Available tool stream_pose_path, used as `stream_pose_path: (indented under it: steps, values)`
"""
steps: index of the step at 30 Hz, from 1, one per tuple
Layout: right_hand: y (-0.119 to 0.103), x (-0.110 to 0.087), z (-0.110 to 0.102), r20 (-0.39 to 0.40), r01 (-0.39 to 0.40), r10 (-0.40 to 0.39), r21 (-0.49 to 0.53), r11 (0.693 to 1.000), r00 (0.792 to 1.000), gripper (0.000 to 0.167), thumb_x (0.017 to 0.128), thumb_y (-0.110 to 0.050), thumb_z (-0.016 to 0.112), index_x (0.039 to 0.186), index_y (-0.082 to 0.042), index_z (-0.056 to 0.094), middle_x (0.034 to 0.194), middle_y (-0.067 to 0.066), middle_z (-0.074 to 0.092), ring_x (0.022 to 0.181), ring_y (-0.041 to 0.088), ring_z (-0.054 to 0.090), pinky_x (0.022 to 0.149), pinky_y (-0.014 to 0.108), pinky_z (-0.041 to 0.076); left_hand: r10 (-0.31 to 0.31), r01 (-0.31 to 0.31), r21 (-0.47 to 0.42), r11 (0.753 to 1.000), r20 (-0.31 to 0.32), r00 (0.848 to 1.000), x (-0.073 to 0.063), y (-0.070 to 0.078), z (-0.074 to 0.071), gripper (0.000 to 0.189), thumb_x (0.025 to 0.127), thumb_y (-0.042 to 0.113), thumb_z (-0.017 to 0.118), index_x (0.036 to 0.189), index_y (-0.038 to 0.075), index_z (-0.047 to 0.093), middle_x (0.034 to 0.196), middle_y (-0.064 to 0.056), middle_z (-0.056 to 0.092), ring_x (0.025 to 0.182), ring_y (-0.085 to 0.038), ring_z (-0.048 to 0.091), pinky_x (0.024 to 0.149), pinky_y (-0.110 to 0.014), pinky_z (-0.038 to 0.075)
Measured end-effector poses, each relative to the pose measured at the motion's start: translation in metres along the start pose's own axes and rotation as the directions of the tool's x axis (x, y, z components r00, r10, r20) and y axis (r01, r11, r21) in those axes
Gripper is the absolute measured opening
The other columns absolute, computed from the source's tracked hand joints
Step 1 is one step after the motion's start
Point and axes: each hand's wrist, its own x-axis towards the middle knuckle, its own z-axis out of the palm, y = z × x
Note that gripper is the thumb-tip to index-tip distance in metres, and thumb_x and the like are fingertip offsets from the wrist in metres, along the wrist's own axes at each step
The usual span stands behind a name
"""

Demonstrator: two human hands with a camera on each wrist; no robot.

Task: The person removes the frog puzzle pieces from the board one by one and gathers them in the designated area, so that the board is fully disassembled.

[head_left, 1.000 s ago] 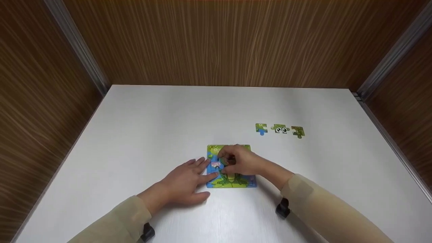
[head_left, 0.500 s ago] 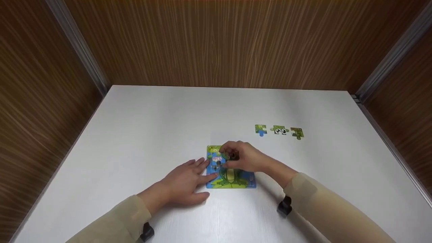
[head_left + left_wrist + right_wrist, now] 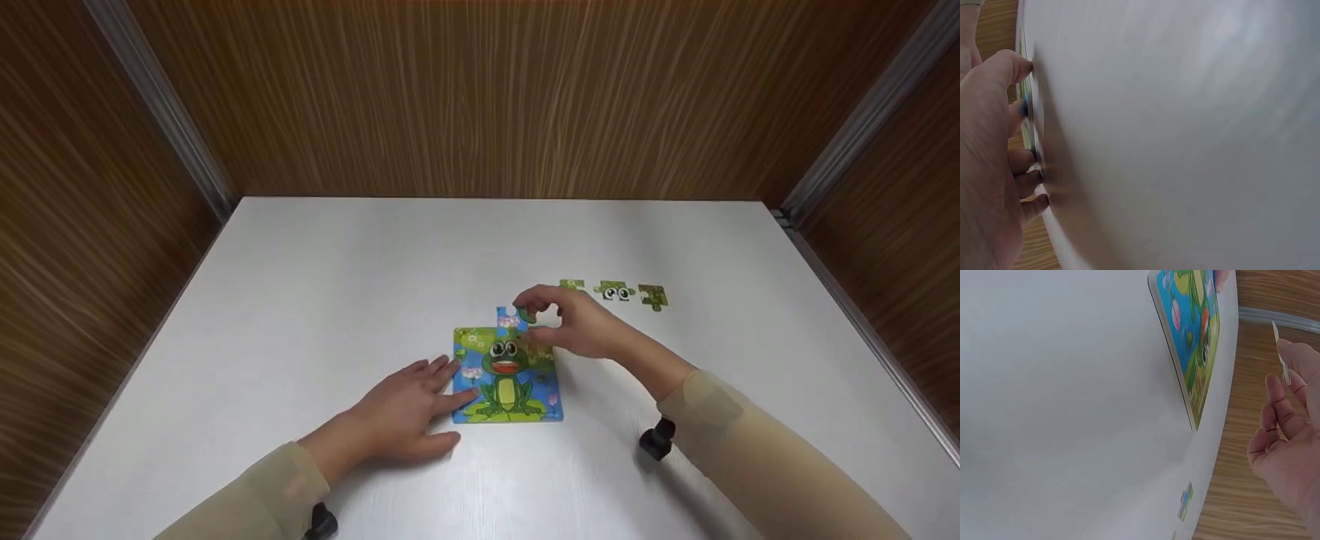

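A frog jigsaw board [image 3: 507, 412] lies flat on the white table, showing a green frog on a blue and green ground. My left hand [image 3: 401, 412] rests palm down at its left side, fingers spread, the index fingertip over the board's picture. In the left wrist view the fingers of that hand [image 3: 985, 140] reach down to the tabletop and the board's edge. Between thumb and fingers, my right hand [image 3: 581, 322] pinches a puzzle piece [image 3: 507, 320] with blue and a pink flower, held over the board's far edge. The right wrist view shows this piece [image 3: 1280, 353] nearly edge-on, raised above the table.
Beyond the board, three loose puzzle pieces lie in a row: a green one [image 3: 572, 284] partly covered by the right hand, one with two eyes [image 3: 616, 292], and a brown-green one [image 3: 654, 296]. Wood-grain panels [image 3: 480, 97] enclose the table's back and sides.
My right hand has lifted the pinched piece off the board and carried it away toward the far right, uncovering the frog's face. My left hand has stayed at the board's left side.
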Motion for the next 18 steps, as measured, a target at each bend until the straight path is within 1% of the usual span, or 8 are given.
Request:
stream_pose_path:
  steps: [2, 5, 8, 10, 12, 15, 18]
  values:
    - [0.003, -0.002, -0.005, -0.021, -0.016, 0.016, -0.002, 1.000, 1.000, 0.040, 0.096, -0.019, 0.081, 0.134, -0.017, 0.070, 0.118, -0.001, 0.068, 0.116, 0.036, 0.059, 0.098, 0.058, 0.048, -0.003, 0.003, -0.001, 1.000, 0.000, 1.000, -0.001, -0.001, 0.001, 0.064, 0.102, 0.054, 0.051, 0.161, 0.029, 0.049, 0.170, -0.019, 0.031, 0.158, -0.038, 0.028, 0.126, -0.054, 0.029]
    - [0.007, -0.004, -0.012, -0.042, -0.042, 0.042, -0.005, 0.999, 0.998, 0.041, 0.096, -0.020, 0.080, 0.136, -0.017, 0.069, 0.121, -0.001, 0.068, 0.117, 0.032, 0.059, 0.098, 0.052, 0.048, -0.006, 0.006, 0.000, 1.000, 0.001, 1.000, -0.003, -0.002, 0.002, 0.063, 0.102, 0.053, 0.051, 0.161, 0.029, 0.049, 0.170, -0.019, 0.031, 0.158, -0.038, 0.028, 0.126, -0.054, 0.029]
    - [0.013, -0.007, -0.018, -0.054, -0.057, 0.057, -0.009, 0.998, 0.997, 0.043, 0.097, -0.021, 0.080, 0.138, -0.017, 0.069, 0.123, 0.000, 0.069, 0.118, 0.031, 0.059, 0.098, 0.050, 0.049, -0.011, 0.011, -0.008, 1.000, 0.001, 1.000, -0.004, -0.003, 0.001, 0.063, 0.102, 0.053, 0.051, 0.161, 0.029, 0.050, 0.169, -0.019, 0.032, 0.158, -0.038, 0.028, 0.126, -0.054, 0.029]
    - [0.017, -0.008, -0.021, -0.064, -0.061, 0.060, -0.011, 0.998, 0.996, 0.044, 0.096, -0.020, 0.080, 0.138, -0.016, 0.069, 0.124, 0.001, 0.069, 0.117, 0.030, 0.060, 0.098, 0.053, 0.049, -0.014, 0.014, -0.012, 1.000, 0.001, 1.000, -0.005, -0.004, 0.001, 0.063, 0.102, 0.053, 0.051, 0.161, 0.029, 0.050, 0.169, -0.019, 0.032, 0.158, -0.038, 0.029, 0.126, -0.054, 0.029]
    - [0.021, -0.010, -0.023, -0.071, -0.062, 0.061, -0.014, 0.998, 0.996, 0.044, 0.096, -0.020, 0.080, 0.139, -0.016, 0.069, 0.123, 0.001, 0.069, 0.118, 0.032, 0.060, 0.098, 0.056, 0.048, -0.015, 0.015, -0.016, 1.000, 0.004, 1.000, -0.007, -0.004, 0.001, 0.063, 0.103, 0.053, 0.051, 0.161, 0.029, 0.049, 0.169, -0.019, 0.032, 0.158, -0.038, 0.028, 0.126, -0.054, 0.028]
    - [0.026, -0.013, -0.026, -0.084, -0.056, 0.054, -0.017, 0.998, 0.995, 0.045, 0.096, -0.018, 0.081, 0.139, -0.012, 0.069, 0.123, 0.003, 0.070, 0.117, 0.034, 0.059, 0.096, 0.056, 0.047, -0.017, 0.017, -0.021, 1.000, 0.003, 1.000, -0.009, -0.005, 0.002, 0.063, 0.103, 0.053, 0.051, 0.161, 0.029, 0.049, 0.169, -0.019, 0.032, 0.158, -0.038, 0.028, 0.126, -0.054, 0.028]
    - [0.032, -0.017, -0.029, -0.090, -0.054, 0.052, -0.020, 0.998, 0.995, 0.046, 0.096, -0.016, 0.080, 0.140, -0.010, 0.068, 0.122, 0.004, 0.069, 0.116, 0.036, 0.058, 0.094, 0.053, 0.046, -0.018, 0.018, -0.026, 1.000, -0.002, 1.000, -0.010, -0.006, 0.003, 0.063, 0.102, 0.053, 0.052, 0.161, 0.029, 0.050, 0.169, -0.018, 0.032, 0.158, -0.037, 0.029, 0.126, -0.054, 0.028]
